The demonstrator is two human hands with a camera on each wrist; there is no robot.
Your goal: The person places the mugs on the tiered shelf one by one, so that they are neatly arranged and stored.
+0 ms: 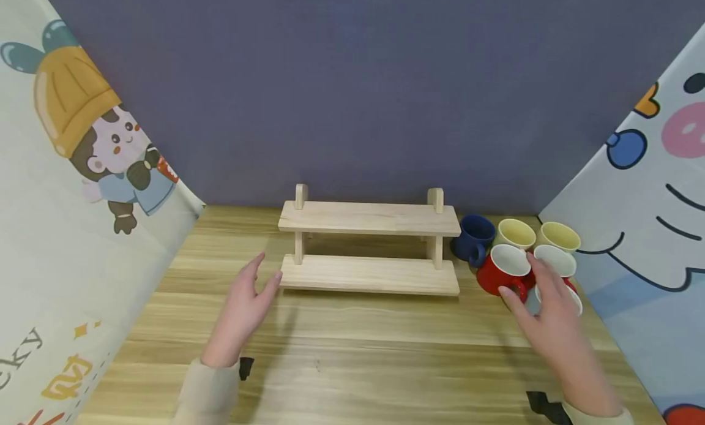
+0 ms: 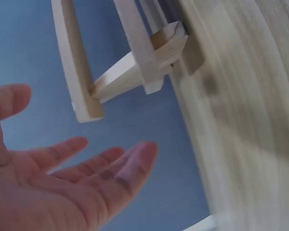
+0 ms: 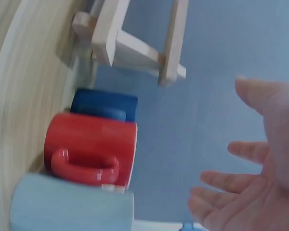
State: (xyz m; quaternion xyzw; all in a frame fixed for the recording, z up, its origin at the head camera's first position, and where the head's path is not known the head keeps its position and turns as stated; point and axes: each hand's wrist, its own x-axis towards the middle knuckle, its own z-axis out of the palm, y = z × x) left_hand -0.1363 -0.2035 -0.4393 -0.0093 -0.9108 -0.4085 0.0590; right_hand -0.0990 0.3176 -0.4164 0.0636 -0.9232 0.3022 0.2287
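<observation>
My right hand (image 1: pixel 556 321) hovers over a cluster of mugs at the right, fingers spread and nothing held. Nearest to it are a red mug (image 1: pixel 492 278) with a white inside and a pale blue mug (image 3: pixel 72 207), partly hidden by the hand in the head view. Another white-lined mug (image 1: pixel 557 259) stands behind the fingers. At the back are a dark blue mug (image 1: pixel 475 232) and two mugs with yellow insides, one a yellow-lined mug (image 1: pixel 516 232). My left hand (image 1: pixel 242 312) is held in the air, relaxed, by the left end of a two-tier wooden shelf (image 1: pixel 369 273).
All this stands on a wood-grain table (image 1: pixel 363 357) against a dark blue-grey backdrop (image 1: pixel 352 94). Cartoon-printed panels rise at both sides, a left panel (image 1: pixel 49 229) and a right panel (image 1: pixel 650 229). The right panel is close to the mugs.
</observation>
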